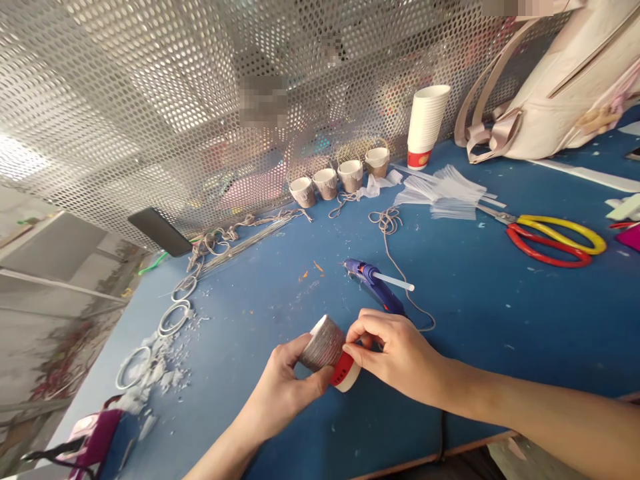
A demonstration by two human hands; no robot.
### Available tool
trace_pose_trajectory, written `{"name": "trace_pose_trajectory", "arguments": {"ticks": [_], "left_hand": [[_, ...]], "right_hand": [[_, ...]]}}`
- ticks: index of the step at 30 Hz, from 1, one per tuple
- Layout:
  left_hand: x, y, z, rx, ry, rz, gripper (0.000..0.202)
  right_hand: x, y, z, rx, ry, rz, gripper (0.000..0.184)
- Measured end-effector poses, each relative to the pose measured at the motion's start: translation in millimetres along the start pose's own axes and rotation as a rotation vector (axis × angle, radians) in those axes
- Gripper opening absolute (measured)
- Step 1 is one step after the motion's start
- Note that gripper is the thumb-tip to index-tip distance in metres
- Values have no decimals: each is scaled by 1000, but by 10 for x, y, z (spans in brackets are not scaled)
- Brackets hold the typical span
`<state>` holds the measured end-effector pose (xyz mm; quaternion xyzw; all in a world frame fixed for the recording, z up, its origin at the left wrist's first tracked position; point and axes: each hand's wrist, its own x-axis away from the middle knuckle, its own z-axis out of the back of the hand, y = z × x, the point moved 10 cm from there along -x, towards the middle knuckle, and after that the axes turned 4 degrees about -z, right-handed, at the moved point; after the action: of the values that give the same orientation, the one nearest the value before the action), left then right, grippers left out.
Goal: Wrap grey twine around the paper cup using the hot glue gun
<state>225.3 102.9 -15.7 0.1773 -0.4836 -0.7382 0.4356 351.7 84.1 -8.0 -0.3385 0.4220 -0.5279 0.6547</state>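
My left hand (283, 390) grips a paper cup (327, 352) lying on its side, bottom turned away from me. Thin string is wound round most of the cup; its red and white rim end shows bare. My right hand (395, 353) pinches at the cup's rim side, fingertips pressed against the wrapped part. Just beyond my right hand a blue glue gun (373, 283) lies on the blue table (500, 320), a white glue stick poking from its back. A loose length of string (395, 257) trails from near my right hand toward the back.
Several string-wrapped cups with handles (340, 179) stand by the perforated metal screen (200, 100). A stack of white paper cups (425, 127), clear plastic strips (440, 193), red and yellow scissors (555, 240), a pale bag (560, 93), a phone (160, 232), wire rings (175, 320) and white scraps lie about.
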Motion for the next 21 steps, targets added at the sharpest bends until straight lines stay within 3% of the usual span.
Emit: {"name": "trace_pose_trajectory", "arguments": {"ticks": [21], "left_hand": [[-5,-13,8,-1,18,-11,7]], "right_hand": [[9,3,-13,-22,-17,-21,11]]}}
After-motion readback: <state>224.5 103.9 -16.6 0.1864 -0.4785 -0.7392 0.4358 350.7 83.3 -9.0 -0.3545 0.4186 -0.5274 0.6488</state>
